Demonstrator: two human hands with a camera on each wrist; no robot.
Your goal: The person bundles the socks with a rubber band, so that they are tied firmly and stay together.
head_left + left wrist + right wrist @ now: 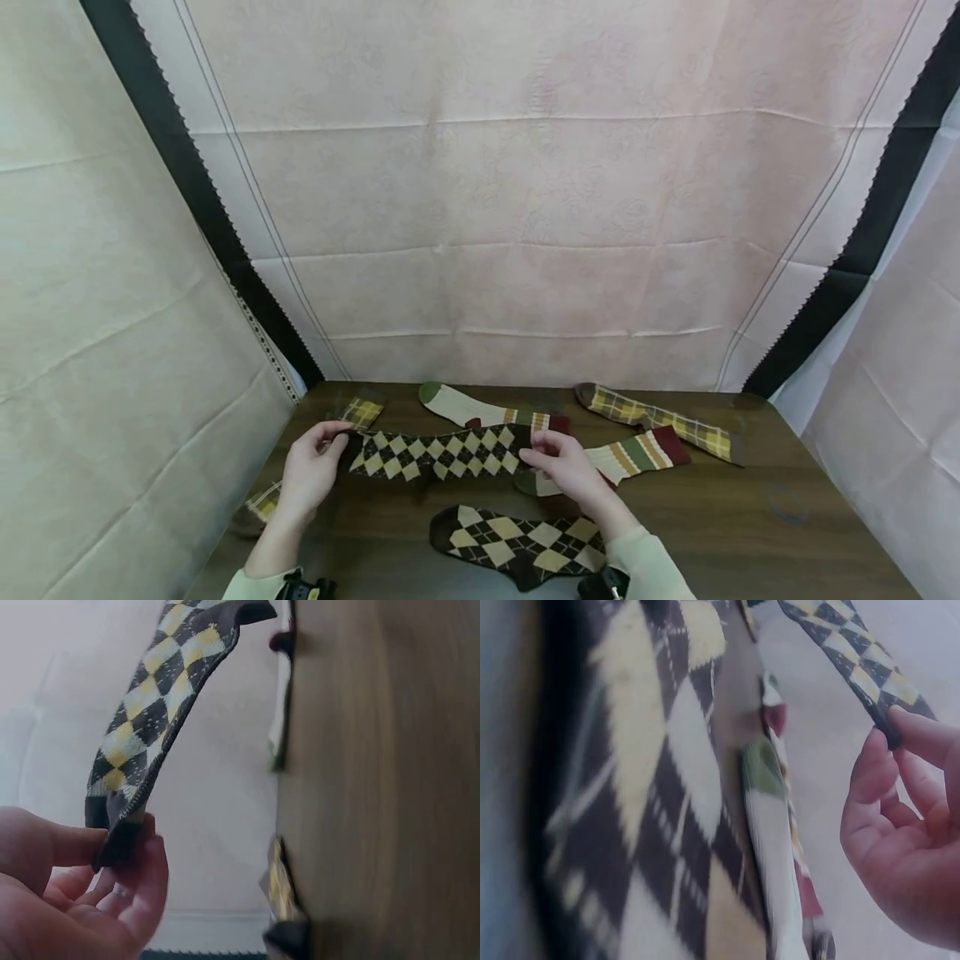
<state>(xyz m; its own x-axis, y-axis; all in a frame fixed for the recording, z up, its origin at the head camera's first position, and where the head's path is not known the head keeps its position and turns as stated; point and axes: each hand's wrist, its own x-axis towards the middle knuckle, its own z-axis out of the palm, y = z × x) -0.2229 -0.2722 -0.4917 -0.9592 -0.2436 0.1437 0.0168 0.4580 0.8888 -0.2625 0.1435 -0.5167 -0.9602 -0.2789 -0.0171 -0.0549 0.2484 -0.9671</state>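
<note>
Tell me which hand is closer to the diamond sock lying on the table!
Right: the right hand is just beyond that sock; the left hand is farther away, leftward.

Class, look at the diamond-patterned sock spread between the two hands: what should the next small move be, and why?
Probably lower the held sock onto the similar diamond-patterned sock lying on the table, nearer the person. The left hand and right hand pinch opposite ends, keeping it spread, and both socks show pale diamonds on dark, so they likely pair.
</note>
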